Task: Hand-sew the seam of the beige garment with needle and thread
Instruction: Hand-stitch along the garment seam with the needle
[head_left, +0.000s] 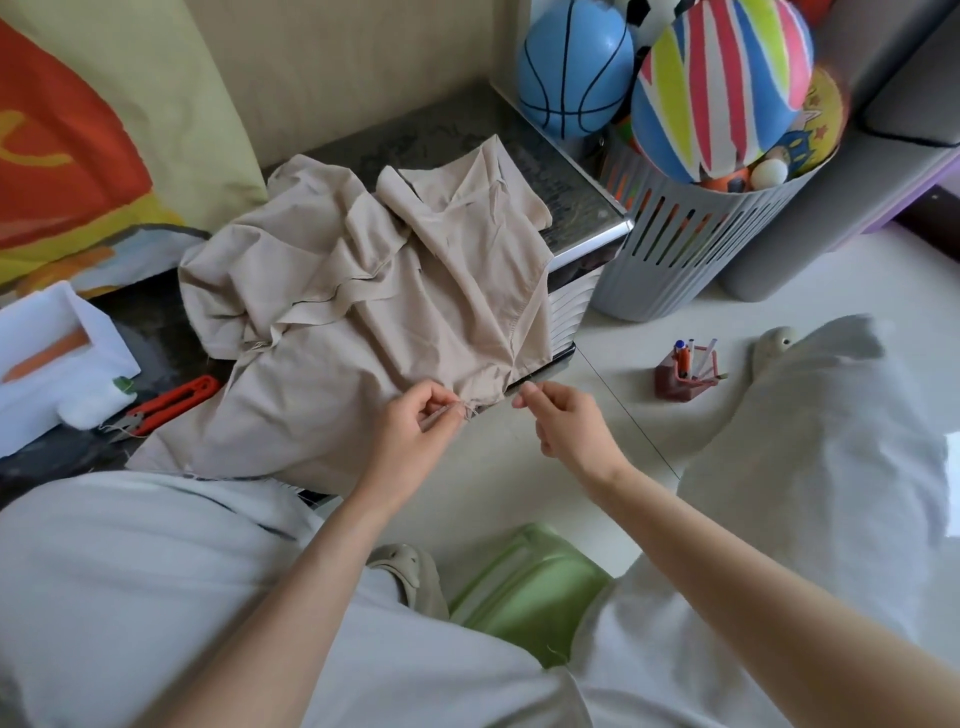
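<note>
Leftmost, a white foam box (52, 358) sits on the dark tabletop (415, 140), w/ red thread snips (169, 402) just beside it. They're parked w/in reach of the left hand for cutting thread, not in use now. The beige garment (363, 291) lies rumpled over the tabletop, its near edge hanging off twd the person, so the seam end reaches the hands w/o lifting the whole piece. The left hand (415, 423) has fingers curled, thumb & forefinger pinching the garment's frayed edge, prob. to keep the seam taut & steady. A thin pale sliver btwn those fingers looks like the needle (435, 415), tho it's too small to be sure. The right hand (566, 423) is just beside that edge, apart from the cloth, thumb & fingertip pinched together, other fingers curled. That reads as drawing thread, but the thread itself is too fine to see. Stitching seems under way, seam not yet done. Further right on the floor are a pen holder (685, 376), then a grey slotted basket (675, 244) w/ balls, out of the way.
</note>
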